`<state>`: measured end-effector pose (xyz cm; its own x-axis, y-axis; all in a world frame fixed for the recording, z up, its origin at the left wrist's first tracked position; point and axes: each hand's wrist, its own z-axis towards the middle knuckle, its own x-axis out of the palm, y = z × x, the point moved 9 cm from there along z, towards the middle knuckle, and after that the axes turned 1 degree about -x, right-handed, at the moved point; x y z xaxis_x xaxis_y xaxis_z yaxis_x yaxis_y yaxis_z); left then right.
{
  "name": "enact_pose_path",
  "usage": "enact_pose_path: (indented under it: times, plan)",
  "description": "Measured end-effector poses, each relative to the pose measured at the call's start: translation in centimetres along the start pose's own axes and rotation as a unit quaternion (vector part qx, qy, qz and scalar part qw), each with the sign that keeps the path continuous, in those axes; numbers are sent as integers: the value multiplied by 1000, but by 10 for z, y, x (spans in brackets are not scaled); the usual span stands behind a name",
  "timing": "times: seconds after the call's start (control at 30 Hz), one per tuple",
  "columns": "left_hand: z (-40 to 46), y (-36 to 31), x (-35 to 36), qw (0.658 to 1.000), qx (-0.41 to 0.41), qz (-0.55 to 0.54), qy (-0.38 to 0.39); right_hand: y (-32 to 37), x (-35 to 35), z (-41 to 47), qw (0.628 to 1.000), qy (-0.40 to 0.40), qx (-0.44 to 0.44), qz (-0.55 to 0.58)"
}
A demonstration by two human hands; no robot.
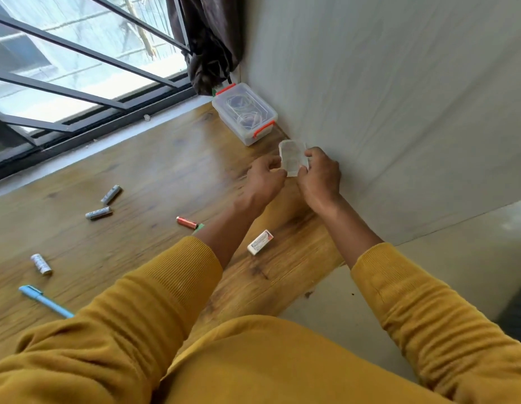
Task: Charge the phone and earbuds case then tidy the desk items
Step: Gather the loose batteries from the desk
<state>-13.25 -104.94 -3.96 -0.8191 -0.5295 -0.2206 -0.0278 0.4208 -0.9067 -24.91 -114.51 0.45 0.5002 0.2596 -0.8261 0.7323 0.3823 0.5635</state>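
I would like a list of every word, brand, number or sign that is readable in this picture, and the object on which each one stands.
No text can be read.
Small white cardboard box with a red corner: printed lines, too blurred.
Two grey batteries: dark marks, too small.
Short silver battery: print, blurred.
Copper-red battery: none visible.
Small clear plastic case held by both hands: none visible.

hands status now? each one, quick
Left hand: pinching the small clear plastic case.
Right hand: gripping the same case.
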Motion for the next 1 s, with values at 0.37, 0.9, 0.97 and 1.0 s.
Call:
enact_pose_path:
  times: [0.37,0.9,0.97,1.0]
  plan:
    - [-56,0,-91,986,52,-83,-132,62,-7,-29,988,-47,-100,112]
    - [-253,116,-300,920,8,-128,-370,245,129,-169,935,172,-242,194]
    - [-278,138,-319,907,-8,-149,-393,263,144,-192,925,193,-251,209]
    - [-291,149,-328,901,-15,-161,-403,272,150,-203,921,203,-254,217]
